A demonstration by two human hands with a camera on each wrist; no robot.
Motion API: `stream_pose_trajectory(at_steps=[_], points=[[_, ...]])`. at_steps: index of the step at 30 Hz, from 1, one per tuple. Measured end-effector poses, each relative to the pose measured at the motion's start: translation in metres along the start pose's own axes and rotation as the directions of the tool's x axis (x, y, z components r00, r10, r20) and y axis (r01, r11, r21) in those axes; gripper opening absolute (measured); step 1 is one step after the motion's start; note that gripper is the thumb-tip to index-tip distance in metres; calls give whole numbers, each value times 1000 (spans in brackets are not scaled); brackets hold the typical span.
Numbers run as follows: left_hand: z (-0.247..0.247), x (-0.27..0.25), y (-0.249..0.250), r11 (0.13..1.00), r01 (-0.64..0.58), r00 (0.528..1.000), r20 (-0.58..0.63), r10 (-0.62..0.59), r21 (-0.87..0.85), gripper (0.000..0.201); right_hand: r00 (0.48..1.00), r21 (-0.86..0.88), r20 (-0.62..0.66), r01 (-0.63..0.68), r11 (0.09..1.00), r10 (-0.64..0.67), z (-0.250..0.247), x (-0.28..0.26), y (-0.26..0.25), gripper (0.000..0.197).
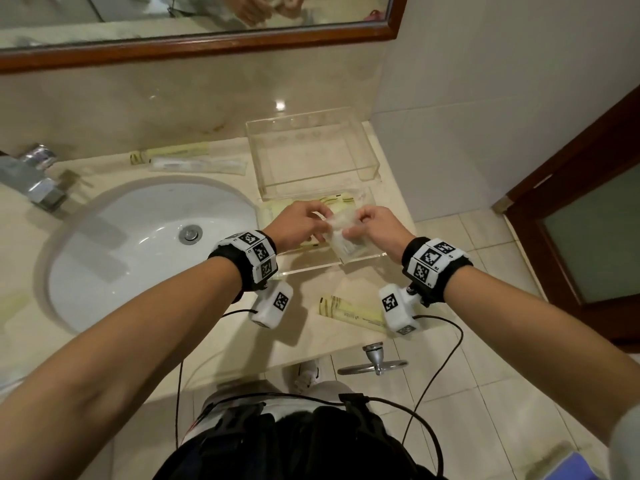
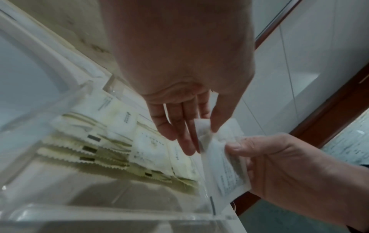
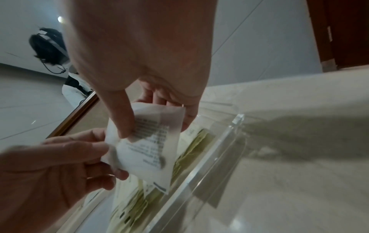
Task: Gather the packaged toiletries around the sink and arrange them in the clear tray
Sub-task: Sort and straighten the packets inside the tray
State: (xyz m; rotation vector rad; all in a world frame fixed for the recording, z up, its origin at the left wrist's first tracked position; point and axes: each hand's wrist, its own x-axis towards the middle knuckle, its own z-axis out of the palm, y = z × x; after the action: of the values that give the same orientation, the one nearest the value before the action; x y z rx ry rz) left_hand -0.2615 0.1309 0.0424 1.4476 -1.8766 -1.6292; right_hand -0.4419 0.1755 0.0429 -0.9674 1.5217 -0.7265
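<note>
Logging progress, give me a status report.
Left hand and right hand both pinch one white packet over the clear tray. Nothing in the way.

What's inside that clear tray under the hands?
Flat packets lie in the clear tray: yellow-green sachets beside white sachets. Anything beneath them, or behind the hands, is covered.

Bathroom: sink (image 1: 145, 244), mirror (image 1: 207, 19), tiles
</note>
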Motion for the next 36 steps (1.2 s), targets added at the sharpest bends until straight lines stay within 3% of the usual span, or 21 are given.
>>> stream_pose_trajectory(at_steps=[3,7,9,14,18,24,26,28,32,36], points=[[-10,0,-6,1000,17,998,-62,-18,-18,16,1000,33,9,6,999,-7,9,5,-6,16],[-19,0,-13,999,29,987,-155,-33,-32,16,1000,-105,1,-4,994,4,16,10,-4,8],[-20,1,-16,999,29,981,-193,-32,-19,25,1000,-131,-14,-18,991,16,19,15,-3,4],[-22,5,-24,966,37,949,-312,46,255,45,993,-129,-102,-66,989,53,22,39,-4,7],[-26,7,-32,867,27,958,-262,121,498,50,987,-146,-145,-89,985,68,30,52,-6,14],[-25,13,-41,680,58,983,-159,87,730,54,983,-116,-163,-104,988,85,45,70,-5,25],[-24,14,-43,624,48,987,-132,89,780,51,980,-197,-187,-106,975,68,48,74,-5,34],[-24,16,-47,572,35,988,-116,105,819,49,983,-357,-183,-78,931,12,48,73,-7,44],[-21,21,-53,517,55,983,-136,121,854,47,988,-660,-65,61,749,-139,39,69,-7,59],[-18,25,-53,506,80,986,-143,87,859,56,985,-833,90,156,530,-149,28,70,-2,65]])
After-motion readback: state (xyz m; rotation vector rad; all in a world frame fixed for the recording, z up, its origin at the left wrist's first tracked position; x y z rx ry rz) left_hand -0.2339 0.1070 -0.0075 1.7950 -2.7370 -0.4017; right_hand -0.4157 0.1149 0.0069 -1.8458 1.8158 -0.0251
